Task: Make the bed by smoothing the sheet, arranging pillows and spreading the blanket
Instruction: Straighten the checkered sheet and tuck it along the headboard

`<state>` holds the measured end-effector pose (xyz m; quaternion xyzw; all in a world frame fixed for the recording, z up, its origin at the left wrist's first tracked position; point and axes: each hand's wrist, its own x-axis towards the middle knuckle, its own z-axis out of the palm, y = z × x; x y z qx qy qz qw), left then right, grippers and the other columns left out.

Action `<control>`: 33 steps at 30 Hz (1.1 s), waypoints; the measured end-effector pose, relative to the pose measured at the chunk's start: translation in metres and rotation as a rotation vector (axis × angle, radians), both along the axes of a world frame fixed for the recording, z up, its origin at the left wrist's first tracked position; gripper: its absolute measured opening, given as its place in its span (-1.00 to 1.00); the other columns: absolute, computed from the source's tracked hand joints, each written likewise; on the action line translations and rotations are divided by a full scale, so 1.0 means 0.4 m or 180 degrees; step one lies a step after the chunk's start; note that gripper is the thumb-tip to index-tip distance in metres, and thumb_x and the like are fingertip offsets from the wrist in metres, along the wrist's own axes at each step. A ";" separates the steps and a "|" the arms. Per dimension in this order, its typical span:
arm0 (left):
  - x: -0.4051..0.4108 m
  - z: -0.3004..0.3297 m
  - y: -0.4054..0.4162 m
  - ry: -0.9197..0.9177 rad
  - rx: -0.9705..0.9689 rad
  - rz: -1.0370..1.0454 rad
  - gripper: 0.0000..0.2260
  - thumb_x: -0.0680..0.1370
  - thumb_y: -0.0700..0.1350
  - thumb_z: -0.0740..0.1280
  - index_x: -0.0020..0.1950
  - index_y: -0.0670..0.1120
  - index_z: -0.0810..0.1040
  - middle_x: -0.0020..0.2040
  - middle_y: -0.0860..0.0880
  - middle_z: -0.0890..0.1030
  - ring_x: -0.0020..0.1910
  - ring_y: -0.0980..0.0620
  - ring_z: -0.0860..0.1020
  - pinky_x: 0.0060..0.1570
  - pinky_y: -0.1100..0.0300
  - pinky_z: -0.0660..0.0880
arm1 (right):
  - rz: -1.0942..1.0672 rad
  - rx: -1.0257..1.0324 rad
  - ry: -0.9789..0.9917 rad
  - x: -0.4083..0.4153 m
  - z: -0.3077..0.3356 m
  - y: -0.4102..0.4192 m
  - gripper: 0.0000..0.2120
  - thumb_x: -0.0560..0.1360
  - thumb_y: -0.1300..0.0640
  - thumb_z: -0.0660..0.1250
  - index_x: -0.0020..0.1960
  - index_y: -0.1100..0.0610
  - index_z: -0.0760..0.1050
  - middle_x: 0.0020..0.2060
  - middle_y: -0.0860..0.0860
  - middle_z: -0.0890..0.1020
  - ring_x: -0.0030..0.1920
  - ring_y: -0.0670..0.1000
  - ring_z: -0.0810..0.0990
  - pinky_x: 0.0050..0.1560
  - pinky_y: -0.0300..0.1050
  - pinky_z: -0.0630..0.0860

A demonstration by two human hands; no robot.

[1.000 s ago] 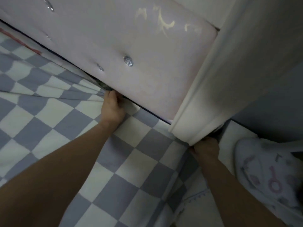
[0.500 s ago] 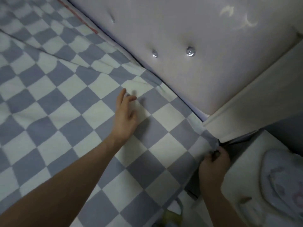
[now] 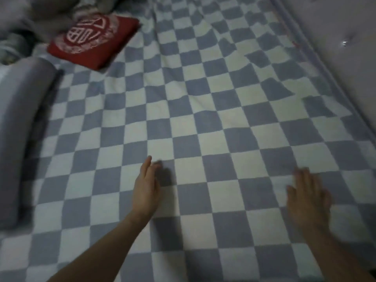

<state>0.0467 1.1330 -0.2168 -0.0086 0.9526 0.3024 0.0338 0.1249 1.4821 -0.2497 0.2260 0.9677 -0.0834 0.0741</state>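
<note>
A blue-and-white checkered sheet (image 3: pixel 203 102) covers the bed, with soft wrinkles toward the far right. My left hand (image 3: pixel 145 187) lies near the middle of the sheet, fingers straight and together, holding nothing. My right hand (image 3: pixel 307 196) rests flat on the sheet to the right, fingers spread, blurred by motion. A red pillow (image 3: pixel 91 40) with a white round pattern lies at the far left. A grey rolled blanket or bolster (image 3: pixel 18 123) lies along the left edge.
The padded pale headboard (image 3: pixel 345 47) with a shiny button runs along the right side. Crumpled grey bedding (image 3: pixel 30 17) is piled in the far left corner behind the red pillow.
The view has swung left from the headboard corner to the whole bed. My right hand let go of the sheet corner and now lies flat on the sheet. My left hand stays on the sheet.
</note>
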 end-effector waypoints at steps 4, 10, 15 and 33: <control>0.023 -0.039 -0.145 -0.0320 -0.0872 0.0124 -0.57 0.57 -0.05 0.08 0.39 -0.20 0.31 0.49 -0.24 0.19 0.47 -0.25 0.17 0.37 -0.20 0.15 | -0.0575 0.0062 0.0032 -0.057 0.066 -0.099 -0.47 0.40 0.13 0.02 0.27 0.39 0.35 0.30 0.37 0.36 0.28 0.37 0.34 0.19 0.40 0.31; 0.067 -0.030 -0.175 -0.0457 -0.0446 -0.0974 -0.53 0.48 -0.01 0.00 0.29 -0.11 0.47 0.29 -0.16 0.49 0.26 -0.18 0.47 0.35 0.03 0.34 | 0.1659 -0.0356 0.0240 -0.190 0.098 -0.525 -0.44 0.53 0.02 -0.12 0.50 0.16 0.12 0.51 0.11 0.11 0.51 0.12 0.09 0.47 0.02 -0.03; -0.003 0.012 -0.234 0.0004 0.0038 -0.0654 -0.72 0.38 -0.27 0.24 0.06 -0.20 0.58 -0.01 -0.14 0.64 -0.09 -0.13 0.63 0.00 0.04 0.57 | 0.2525 -0.0497 -0.0464 -0.230 0.069 -0.691 -0.50 0.62 0.02 -0.13 0.53 0.05 -0.12 0.53 -0.05 -0.10 0.53 -0.03 -0.16 0.47 -0.08 -0.25; -0.532 -0.042 0.343 0.0665 -0.0261 -0.1108 -0.73 0.33 -0.26 0.37 0.02 -0.18 0.57 0.01 -0.18 0.63 0.00 -0.20 0.63 -0.05 -0.11 0.55 | 0.0303 -0.0408 0.0082 -0.704 0.240 0.021 -0.64 0.61 0.14 0.10 0.39 0.16 0.33 0.38 0.07 0.38 0.38 0.07 0.33 0.37 -0.12 0.20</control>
